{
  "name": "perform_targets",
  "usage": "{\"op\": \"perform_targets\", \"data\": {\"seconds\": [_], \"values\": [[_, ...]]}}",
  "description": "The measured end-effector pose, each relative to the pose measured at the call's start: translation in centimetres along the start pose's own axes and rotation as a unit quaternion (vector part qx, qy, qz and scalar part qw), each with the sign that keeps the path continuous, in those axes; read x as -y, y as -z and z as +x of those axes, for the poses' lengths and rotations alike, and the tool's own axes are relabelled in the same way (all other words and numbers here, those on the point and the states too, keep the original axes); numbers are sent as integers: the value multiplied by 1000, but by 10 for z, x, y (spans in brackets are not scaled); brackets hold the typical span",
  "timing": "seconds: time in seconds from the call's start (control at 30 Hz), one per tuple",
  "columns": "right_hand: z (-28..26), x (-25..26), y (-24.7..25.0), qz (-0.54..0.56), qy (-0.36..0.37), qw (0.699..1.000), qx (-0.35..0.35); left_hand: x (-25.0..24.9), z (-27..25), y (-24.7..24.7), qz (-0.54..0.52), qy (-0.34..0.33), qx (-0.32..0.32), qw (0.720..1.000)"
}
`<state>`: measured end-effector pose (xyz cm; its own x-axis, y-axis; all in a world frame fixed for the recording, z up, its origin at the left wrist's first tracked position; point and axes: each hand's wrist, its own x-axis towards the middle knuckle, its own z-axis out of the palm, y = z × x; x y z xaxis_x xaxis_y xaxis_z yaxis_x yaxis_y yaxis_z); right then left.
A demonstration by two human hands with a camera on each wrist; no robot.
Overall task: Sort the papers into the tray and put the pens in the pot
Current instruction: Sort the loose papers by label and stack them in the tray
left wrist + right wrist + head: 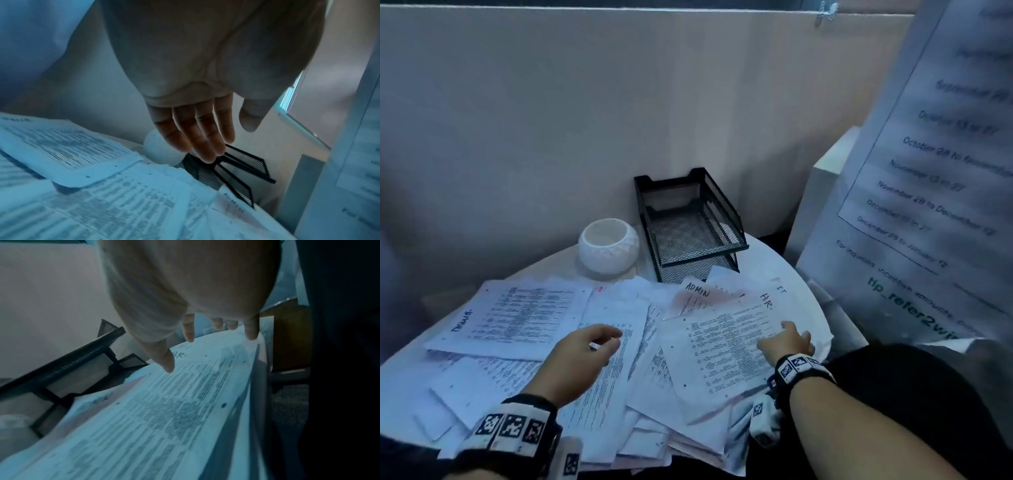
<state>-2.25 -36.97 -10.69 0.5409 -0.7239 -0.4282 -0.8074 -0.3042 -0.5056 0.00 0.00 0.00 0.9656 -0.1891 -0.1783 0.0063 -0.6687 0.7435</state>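
step: lift HR sheet (726,342) off paper heap on surface | right hand (786,342) fingers spread, tips touching its far edge, nothing gripped; left hand (582,353) flat, empty above heap | tray (690,222) behind, empty; pot (608,245) beside it | advice: pinch one corner; peel a single sheet

both hands, left hand (582,356) and right hand (787,344), rest on scattered papers (524,315) before tray (688,226) and pot (608,245).

A plain beige partition wall (592,113) backs the round white table (787,274); a printed notice (928,178) (blurred dates) hangs right, in dim bluish light.
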Motion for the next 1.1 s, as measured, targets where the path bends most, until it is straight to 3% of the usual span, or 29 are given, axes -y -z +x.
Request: {"op": "perform_targets", "data": {"seconds": [0.07, 0.2, 0.33, 0.57, 0.67, 0.83, 1.0, 1.1], "values": [[1, -1, 4, -28, -24, 999, -4, 5, 1, -2, 0, -2, -7, 1000], [14, -13, -1, -90, -42, 995, 7, 23, 8, -5, 32, 2, 39, 999], [19, -18, -17, -111, -48, 993, 0, 27, 25, -1, 14, 4, 30, 999], [33, -24, -15, -90, -81, 993, 7, 26, 36, -10, 40, 13, 35, 999], [28, -23, -13, -74, -52, 996, -28, 25, 35, -14, 43, 20, 48, 998], [23, -24, -4, 35, -51, 997, -55, 23, 30, -18, 37, 25, 51, 998], [12, -6, 10, -3, 46, 999, -16, 15, 20, -16, 35, 26, 53, 998], [-5, 20, 16, 116, 132, 984, -32, 11, 17, -12, 23, 11, 36, 999]]}}
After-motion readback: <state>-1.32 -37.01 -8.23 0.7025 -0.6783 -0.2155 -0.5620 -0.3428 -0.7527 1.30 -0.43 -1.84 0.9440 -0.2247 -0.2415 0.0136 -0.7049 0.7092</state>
